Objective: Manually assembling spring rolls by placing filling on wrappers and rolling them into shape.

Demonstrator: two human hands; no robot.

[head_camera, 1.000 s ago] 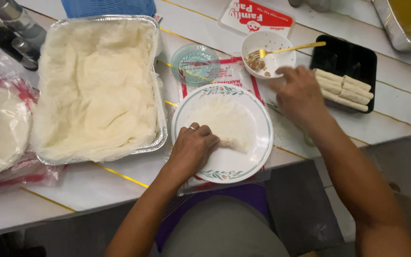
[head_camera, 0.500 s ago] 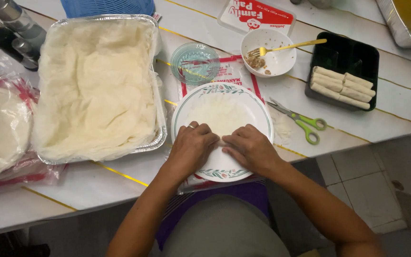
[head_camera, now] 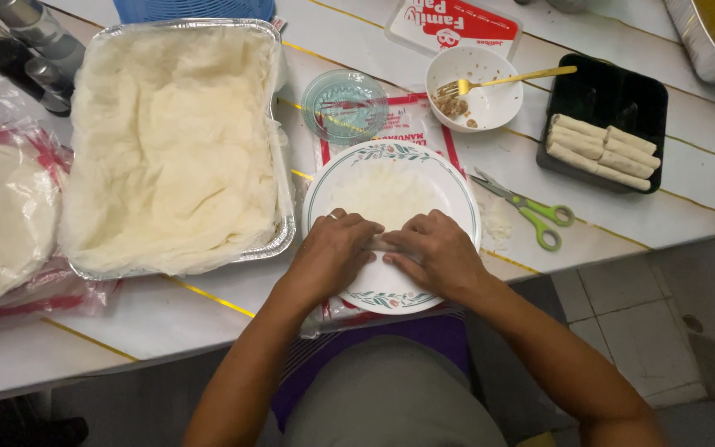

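on the plate (head_camera: 457, 186), both hands' grip, left hand (head_camera: 331, 255) and right hand (head_camera: 440, 255), pinches a wrapper (head_camera: 382, 243).

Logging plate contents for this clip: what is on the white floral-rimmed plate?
A thin pale wrapper lies on the plate; the left hand and right hand press its near edge. Any filling is hidden under them.

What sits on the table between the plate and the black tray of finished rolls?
In the head view, green-handled scissors lie on the table between the plate and the black tray, blades pointing toward the plate.
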